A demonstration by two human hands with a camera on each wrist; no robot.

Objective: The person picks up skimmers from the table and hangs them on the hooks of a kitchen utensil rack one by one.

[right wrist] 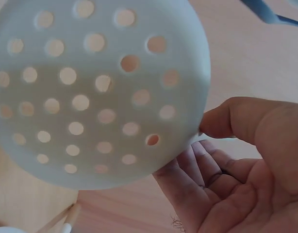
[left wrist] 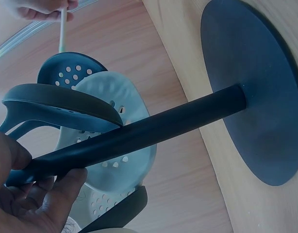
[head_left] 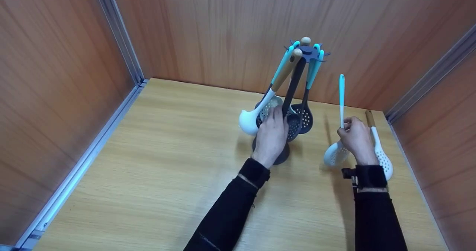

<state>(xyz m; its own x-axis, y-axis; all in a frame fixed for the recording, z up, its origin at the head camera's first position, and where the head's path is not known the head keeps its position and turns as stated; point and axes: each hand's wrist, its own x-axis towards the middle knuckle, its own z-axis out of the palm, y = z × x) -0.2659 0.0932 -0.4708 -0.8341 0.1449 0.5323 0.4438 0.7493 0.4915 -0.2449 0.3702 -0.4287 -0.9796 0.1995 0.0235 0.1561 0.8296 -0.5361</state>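
Observation:
My left hand [head_left: 272, 134] grips the dark upright pole [left wrist: 139, 131] of a utensil stand just above its round base [left wrist: 258, 92]. Around the pole hang several utensils, among them a white ladle [head_left: 248, 121] with a wooden handle and a dark skimmer [head_left: 306, 119] with a turquoise handle. To the right of the stand, my right hand [head_left: 357, 141] pinches a white skimmer [head_left: 334, 154] low on its stem. Its turquoise handle points up and its perforated head hangs down, filling much of the right wrist view. The fingers partly cover the join of stem and head.
Another white skimmer [head_left: 383, 161] with a wooden handle lies at the right, beyond my right hand. Wood-grained panels [head_left: 230, 31] enclose the light wooden table [head_left: 160, 161] at the back and both sides, with metal rails [head_left: 85, 147] along the corners.

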